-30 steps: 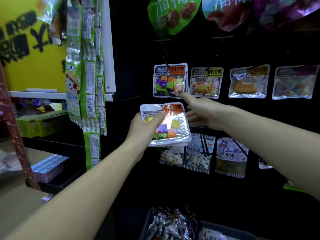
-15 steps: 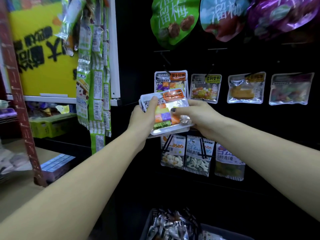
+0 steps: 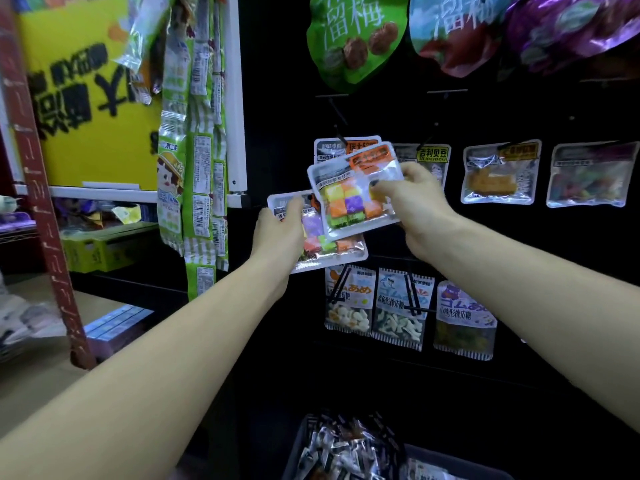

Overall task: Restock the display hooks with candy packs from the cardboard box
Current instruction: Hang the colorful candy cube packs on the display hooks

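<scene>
In the head view, much is hidden or cut off. The hook (image 3: 341, 135) in the middle row is seen only as a thin dark rod against the black display panel (image 3: 277, 98), and its tip is lost behind the raised candy pack (image 3: 353, 192). The hanging pack (image 3: 332, 147) on that hook shows only its top edge above the raised one. The large bags along the top row are cropped by the frame, and the printing on the packs is too blurred to be read. At the bottom edge a dark bin (image 3: 349, 448) of shiny wrapped sweets is partly cut off; no cardboard box can be made out.

The raised candy pack is pinched by the right hand (image 3: 419, 206) at its right edge, thumb on the clear front, fingers hidden behind. The pack lies left of that grip, its orange header tilted up and to the right, its long axis roughly upright but leaning, in front of the hook.

A second candy pack (image 3: 329, 247) is gripped by the left hand (image 3: 280, 230) at its left edge, thumb across the front. It lies lower, partly covered by the raised pack, tipped back with its face turned upward and its long axis running left to right.
</scene>
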Motion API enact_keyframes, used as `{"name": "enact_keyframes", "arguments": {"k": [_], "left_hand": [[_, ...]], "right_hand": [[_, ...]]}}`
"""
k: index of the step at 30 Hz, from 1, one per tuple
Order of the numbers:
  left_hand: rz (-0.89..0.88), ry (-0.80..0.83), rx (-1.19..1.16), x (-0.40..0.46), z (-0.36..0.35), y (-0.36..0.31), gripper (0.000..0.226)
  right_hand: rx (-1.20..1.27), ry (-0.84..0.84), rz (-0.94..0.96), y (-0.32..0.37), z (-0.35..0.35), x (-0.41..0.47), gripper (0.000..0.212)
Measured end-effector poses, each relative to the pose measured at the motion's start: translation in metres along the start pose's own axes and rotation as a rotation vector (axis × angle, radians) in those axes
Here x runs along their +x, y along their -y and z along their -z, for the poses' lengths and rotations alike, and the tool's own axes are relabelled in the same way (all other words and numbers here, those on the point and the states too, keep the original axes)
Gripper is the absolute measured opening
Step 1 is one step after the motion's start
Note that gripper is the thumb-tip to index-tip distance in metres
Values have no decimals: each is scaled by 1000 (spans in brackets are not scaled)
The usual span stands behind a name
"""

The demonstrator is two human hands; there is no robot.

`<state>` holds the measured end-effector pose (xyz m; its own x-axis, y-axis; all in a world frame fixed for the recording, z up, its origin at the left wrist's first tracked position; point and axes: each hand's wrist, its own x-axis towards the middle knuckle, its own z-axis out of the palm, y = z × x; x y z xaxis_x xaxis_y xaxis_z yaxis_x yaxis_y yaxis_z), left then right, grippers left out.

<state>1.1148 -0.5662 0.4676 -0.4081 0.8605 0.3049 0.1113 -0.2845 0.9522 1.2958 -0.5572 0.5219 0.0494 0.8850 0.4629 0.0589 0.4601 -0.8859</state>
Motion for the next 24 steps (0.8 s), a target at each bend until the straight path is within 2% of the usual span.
{"name": "enact_keyframes", "arguments": {"k": [4, 9, 14, 24], "left_hand": [[40, 3, 83, 0, 0, 13, 39], [71, 25, 92, -4, 5, 6, 39], [74, 55, 105, -6, 9, -2, 62], [75, 85, 111, -6, 1, -2, 41]], "right_hand": [[38, -7, 65, 10, -10, 8, 19], [73, -19, 59, 19, -27, 18, 18], [78, -47, 16, 20, -32, 25, 19], [-50, -121, -17, 9, -36, 51, 16]]}}
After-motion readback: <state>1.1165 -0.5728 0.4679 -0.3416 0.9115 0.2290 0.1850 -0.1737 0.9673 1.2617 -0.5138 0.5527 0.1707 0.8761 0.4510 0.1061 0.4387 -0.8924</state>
